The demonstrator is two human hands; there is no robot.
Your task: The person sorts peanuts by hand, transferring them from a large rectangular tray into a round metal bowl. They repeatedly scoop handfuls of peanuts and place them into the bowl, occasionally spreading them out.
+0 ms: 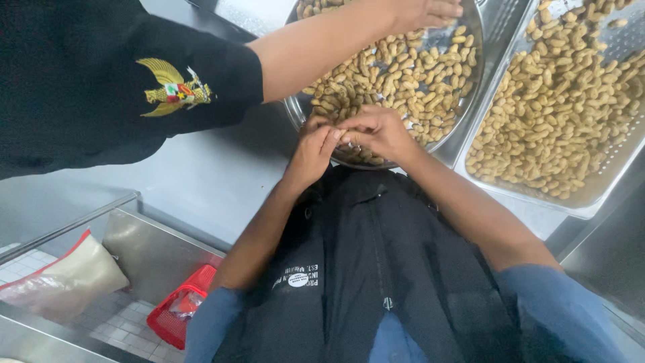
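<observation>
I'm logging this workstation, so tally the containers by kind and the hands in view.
Round metal bowl of peanuts: 1
Perforated metal tray of peanuts: 1
Red basket: 1
Wearer's hands, left hand and right hand, pinching a peanut: 2
Co-worker's hand over the bowl: 1
Total: 6

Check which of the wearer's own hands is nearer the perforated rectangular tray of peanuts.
Right. The right hand sits over the round pan's near edge on the tray side; the left hand is beside it, farther away.
</observation>
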